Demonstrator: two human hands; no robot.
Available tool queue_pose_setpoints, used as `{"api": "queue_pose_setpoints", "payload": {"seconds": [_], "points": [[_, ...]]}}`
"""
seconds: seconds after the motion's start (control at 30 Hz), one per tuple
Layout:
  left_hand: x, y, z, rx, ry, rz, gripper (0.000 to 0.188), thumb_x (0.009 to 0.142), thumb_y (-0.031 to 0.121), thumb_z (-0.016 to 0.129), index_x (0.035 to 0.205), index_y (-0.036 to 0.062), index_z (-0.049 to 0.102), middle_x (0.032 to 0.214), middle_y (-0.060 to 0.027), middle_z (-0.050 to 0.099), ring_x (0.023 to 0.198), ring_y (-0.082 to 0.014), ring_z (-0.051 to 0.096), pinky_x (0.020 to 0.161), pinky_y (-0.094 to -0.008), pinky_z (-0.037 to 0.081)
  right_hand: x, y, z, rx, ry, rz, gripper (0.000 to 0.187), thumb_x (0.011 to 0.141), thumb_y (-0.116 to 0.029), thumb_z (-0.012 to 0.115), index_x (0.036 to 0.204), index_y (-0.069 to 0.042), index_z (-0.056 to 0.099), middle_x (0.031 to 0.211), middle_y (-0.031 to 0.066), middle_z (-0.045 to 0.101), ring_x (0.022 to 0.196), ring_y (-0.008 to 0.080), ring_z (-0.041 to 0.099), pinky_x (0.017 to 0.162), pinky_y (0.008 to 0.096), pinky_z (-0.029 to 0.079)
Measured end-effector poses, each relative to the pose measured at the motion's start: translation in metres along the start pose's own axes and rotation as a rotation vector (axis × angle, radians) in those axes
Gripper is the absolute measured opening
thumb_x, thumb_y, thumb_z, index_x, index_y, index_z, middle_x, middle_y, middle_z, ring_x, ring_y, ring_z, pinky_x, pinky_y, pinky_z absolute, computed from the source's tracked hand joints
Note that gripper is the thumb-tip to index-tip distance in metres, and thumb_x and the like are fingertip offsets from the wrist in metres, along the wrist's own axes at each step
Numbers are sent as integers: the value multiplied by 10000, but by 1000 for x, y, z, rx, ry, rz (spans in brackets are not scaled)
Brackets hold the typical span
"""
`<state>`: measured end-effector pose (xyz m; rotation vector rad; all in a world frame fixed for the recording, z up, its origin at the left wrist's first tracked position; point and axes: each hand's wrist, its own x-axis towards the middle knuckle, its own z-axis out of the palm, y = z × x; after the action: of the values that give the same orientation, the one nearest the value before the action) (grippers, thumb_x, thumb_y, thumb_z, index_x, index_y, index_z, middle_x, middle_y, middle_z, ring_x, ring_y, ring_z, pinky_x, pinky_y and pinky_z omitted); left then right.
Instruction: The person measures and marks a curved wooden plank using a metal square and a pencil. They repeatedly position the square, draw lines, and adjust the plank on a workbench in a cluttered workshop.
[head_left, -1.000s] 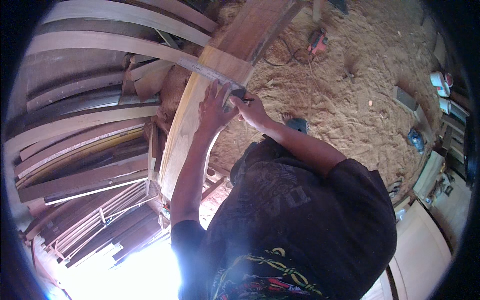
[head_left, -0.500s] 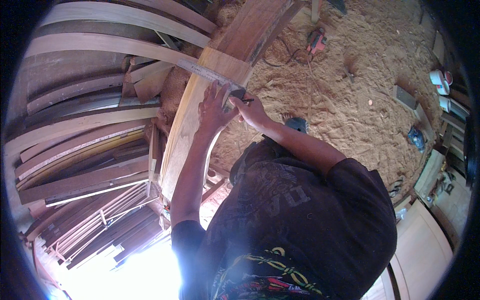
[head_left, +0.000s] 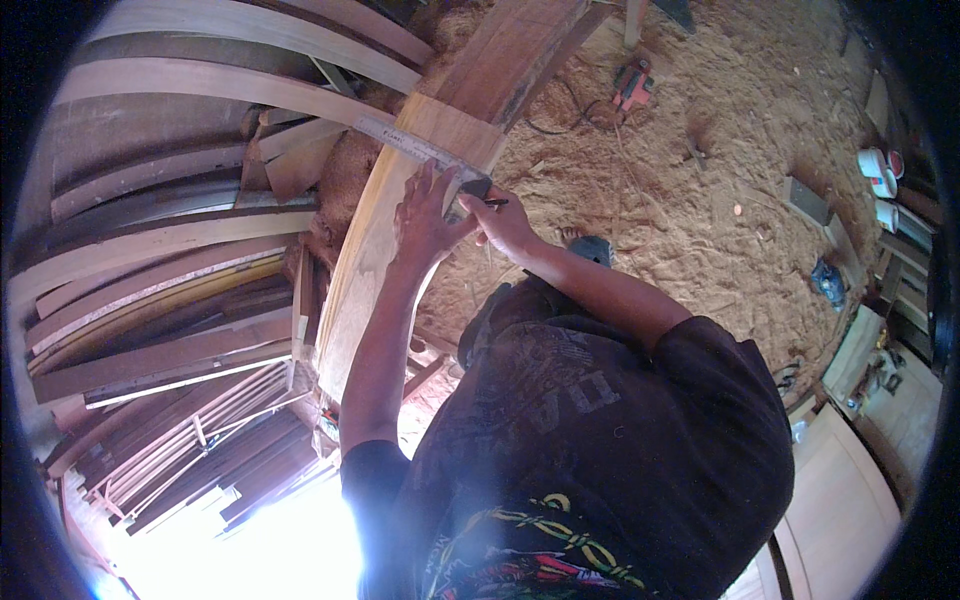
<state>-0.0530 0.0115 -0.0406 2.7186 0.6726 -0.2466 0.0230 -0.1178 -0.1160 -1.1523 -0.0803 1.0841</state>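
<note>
A long pale plank [head_left: 372,255] runs away from me. Across it lies a metal try square with a ruled blade [head_left: 400,140] and a dark stock [head_left: 476,187] at the plank's right edge. My left hand [head_left: 425,222] rests on the plank with fingers spread, its fingertips at the blade. Close by, at the stock, my right hand [head_left: 508,225] is closed on a thin dark pencil [head_left: 496,202]. The pencil's tip is hidden, so I cannot tell whether it touches the wood.
Many timber boards [head_left: 170,235] are stacked on the left. A reddish-brown board [head_left: 510,45] lies beyond the plank. Sawdust [head_left: 680,240] covers the ground on the right, with a red corded power tool [head_left: 632,88], a blue tool [head_left: 828,282], a block [head_left: 806,200] and white tubs [head_left: 878,170].
The view has shifted very slightly. My hands, the try square and the pencil keep almost the same places on the plank.
</note>
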Motion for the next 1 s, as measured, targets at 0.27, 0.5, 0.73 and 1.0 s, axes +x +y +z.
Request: {"api": "queue_pose_setpoints", "payload": {"seconds": [0.27, 0.5, 0.73, 1.0], "points": [[3, 0, 0, 36, -41, -49, 996, 735, 606, 855, 1580, 291, 435, 1723, -126, 228, 1562, -481, 214, 1211, -656, 283, 3, 5, -4, -16, 9, 20, 313, 986, -340, 738, 1071, -40, 705, 817, 37, 674, 590, 111, 619, 503, 263, 536], [3, -5, 8, 88, 25, -25, 994, 687, 555, 896, 1551, 324, 461, 1681, -98, 284, 1549, -389, 250, 1206, -613, 345, -9, -17, -52, -25, 73, -199, 282, 1048, -315, 670, 1218, -91, 675, 960, 16, 699, 772, 89, 646, 614, 221, 484], [-2, 1, 2, -68, 41, -40, 939, 659, 383, 944, 1495, 298, 527, 1693, -87, 282, 1551, -421, 254, 1194, -595, 377, 44, -104, -40, -558, -154, -612, 338, 1093, -327, 595, 1253, -60, 725, 1029, 35, 746, 836, 115, 701, 670, 229, 535], [-7, 9, -4, -77, 98, -47, 890, 664, 339, 946, 1468, 275, 568, 1645, -105, 355, 1518, -413, 318, 1177, -586, 410, 131, -121, 29, -1133, -281, -720, 266, 1044, -229, 646, 1180, -23, 745, 950, 153, 782, 828, 179, 759, 704, 326, 576]]}}
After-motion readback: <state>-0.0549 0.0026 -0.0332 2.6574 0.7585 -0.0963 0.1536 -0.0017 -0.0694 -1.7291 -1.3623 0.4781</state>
